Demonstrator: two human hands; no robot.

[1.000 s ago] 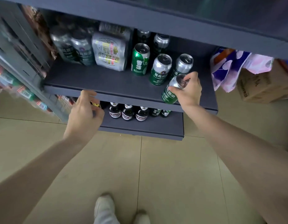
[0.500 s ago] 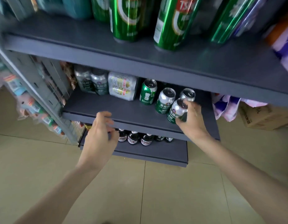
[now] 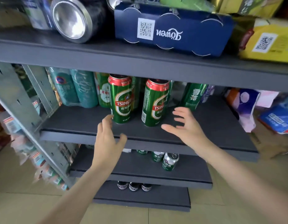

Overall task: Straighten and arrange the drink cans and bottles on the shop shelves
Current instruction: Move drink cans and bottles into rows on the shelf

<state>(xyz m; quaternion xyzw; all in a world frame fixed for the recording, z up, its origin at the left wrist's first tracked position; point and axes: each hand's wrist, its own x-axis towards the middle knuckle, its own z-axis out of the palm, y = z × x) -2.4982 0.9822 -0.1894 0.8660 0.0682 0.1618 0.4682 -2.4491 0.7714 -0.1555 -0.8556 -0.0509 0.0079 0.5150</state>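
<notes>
2 green cans point(image 3: 121, 99) stand just beyond both empty, spread-fingered grips: left point(image 3: 108, 136), right point(image 3: 186, 125).

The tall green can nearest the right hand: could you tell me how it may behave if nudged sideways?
The tall green can is slim and high for its base, so a push near its red top could probably tip it. Its glossy wall looks slippery. The right hand is open beside it, so a low grip seems safer.

- Your left hand point(image 3: 107, 139): bare, no glove, ring or watch.
- Your right hand point(image 3: 187, 126): bare too, nothing on the wrist.
- Both your forearms: no sleeve anywhere up to the frame edge.
</notes>
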